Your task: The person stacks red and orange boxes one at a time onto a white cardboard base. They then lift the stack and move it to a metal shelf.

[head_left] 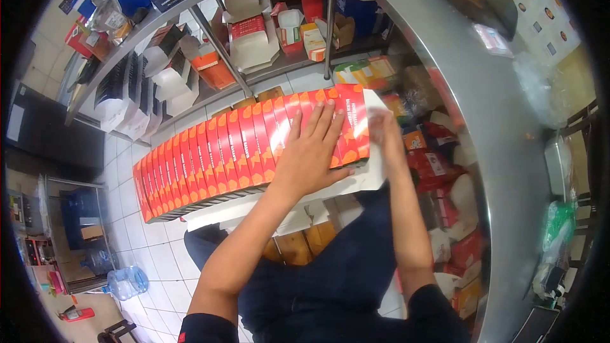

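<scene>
A long row of red and orange printed cardboard food boxes (222, 150), nested one into another, lies across my lap. My left hand (311, 149) rests flat on top of the row near its right end, fingers spread. At that end, my right hand (384, 132) is beside the white inner flap (376, 168) of the last box. Motion smears its fingers, so their grip cannot be made out. White cardboard edges show along the near side of the row.
A steel counter (457, 121) curves along the right, with packaging piled beneath it. Folded cartons (254, 41) fill a low shelf ahead. Black-sided boxes (124, 98) stand at the left. A wooden slatted seat (295, 248) shows under the row, and a water jug (127, 282) stands on the tiles.
</scene>
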### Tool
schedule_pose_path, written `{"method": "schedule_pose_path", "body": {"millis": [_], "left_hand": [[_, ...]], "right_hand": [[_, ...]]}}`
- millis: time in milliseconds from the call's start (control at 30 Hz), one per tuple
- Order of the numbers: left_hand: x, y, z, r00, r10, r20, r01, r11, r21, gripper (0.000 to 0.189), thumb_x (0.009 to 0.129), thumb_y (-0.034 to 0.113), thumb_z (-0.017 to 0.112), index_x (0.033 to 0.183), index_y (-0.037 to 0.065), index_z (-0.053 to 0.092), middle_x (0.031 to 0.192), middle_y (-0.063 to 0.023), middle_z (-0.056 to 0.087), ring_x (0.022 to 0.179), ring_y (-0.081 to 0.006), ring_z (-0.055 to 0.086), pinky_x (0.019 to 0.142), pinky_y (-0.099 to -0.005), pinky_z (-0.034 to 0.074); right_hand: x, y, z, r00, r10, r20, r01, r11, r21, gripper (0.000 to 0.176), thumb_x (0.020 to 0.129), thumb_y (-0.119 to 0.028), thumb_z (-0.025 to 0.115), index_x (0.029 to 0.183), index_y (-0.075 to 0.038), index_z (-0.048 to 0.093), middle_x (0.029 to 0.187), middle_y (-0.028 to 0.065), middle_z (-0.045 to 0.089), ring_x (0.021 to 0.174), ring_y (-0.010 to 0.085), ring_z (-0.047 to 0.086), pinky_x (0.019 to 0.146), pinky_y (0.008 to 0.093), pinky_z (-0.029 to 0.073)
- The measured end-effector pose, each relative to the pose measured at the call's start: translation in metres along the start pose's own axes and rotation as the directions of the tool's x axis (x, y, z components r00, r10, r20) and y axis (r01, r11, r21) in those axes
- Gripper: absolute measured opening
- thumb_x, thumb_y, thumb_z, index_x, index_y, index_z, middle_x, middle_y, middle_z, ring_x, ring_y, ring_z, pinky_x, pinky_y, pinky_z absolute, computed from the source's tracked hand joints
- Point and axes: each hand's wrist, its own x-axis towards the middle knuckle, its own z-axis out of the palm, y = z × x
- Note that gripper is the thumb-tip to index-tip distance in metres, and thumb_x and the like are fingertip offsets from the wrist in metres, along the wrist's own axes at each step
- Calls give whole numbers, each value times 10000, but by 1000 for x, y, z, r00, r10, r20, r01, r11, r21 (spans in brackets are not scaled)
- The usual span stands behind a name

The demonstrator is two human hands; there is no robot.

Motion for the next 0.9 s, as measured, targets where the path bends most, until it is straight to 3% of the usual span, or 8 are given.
{"method": "schedule_pose_path", "body": {"millis": [67,133,167,233,333,467,767,900], "left_hand": [[0,1,-2,1000,-11,21,10,1000,17,1055,753,600,725,1504,-20,320,1577,-205,307,1487,-342,254,1201,-542,190],[0,1,-1,999,-15,41,14,999,32,1053,769,611,707,1506,-28,310,1581,-199,303,1489,-342,250,1205,-539,182],[1,1,-1,1000,-15,27,14,1000,24,1053,768,600,714,1498,-43,313,1576,-201,311,1486,-342,256,1203,-540,188],[1,0,0,1000,-16,16,16,1000,15,1053,768,590,722,1491,-58,316,1571,-202,319,1484,-342,262,1200,-541,195],[0,0,1,999,-37,36,37,999,-5,1055,753,563,751,1484,-65,322,1565,-207,326,1479,-341,273,1197,-540,206],[4,1,2,999,-24,42,24,1000,6,1049,751,549,762,1484,-61,326,1563,-211,325,1479,-341,275,1193,-537,222],[4,0,6,999,-36,39,36,999,8,1097,723,541,786,1516,-27,284,1593,-198,286,1500,-331,234,1188,-553,214],[4,0,6,999,-40,20,40,999,-7,1067,708,528,803,1485,-41,343,1571,-193,326,1479,-325,279,1184,-557,223]], "right_hand": [[29,-7,1,994,-34,-101,33,999,-13,537,1048,-489,428,1341,-47,512,1297,78,573,1233,175,501,1064,326,366],[62,-4,1,971,-237,32,239,955,-175,559,1032,-493,465,1376,-54,503,1316,58,566,1263,155,472,1083,312,339],[77,3,-2,971,-235,28,237,956,-174,559,1032,-493,465,1376,-54,503,1316,58,566,1263,155,472,1083,312,339],[95,13,-3,953,53,298,-60,998,16,514,1022,-411,500,1382,-45,492,1276,85,610,1162,167,591,1016,334,455],[90,7,-3,928,139,345,-169,984,59,470,991,-289,551,1379,-30,490,1270,88,612,1137,151,601,974,305,483],[88,5,-4,923,151,355,-169,985,19,413,976,-244,522,1331,-34,545,1198,41,627,1092,100,569,960,250,435],[80,-10,-1,932,103,347,-72,992,-99,340,976,-228,534,1243,-22,582,1142,42,642,1032,79,570,918,239,442],[86,1,-5,931,92,353,-119,991,55,373,979,-238,541,1287,-31,577,1149,50,654,1044,90,607,910,255,478]]}}
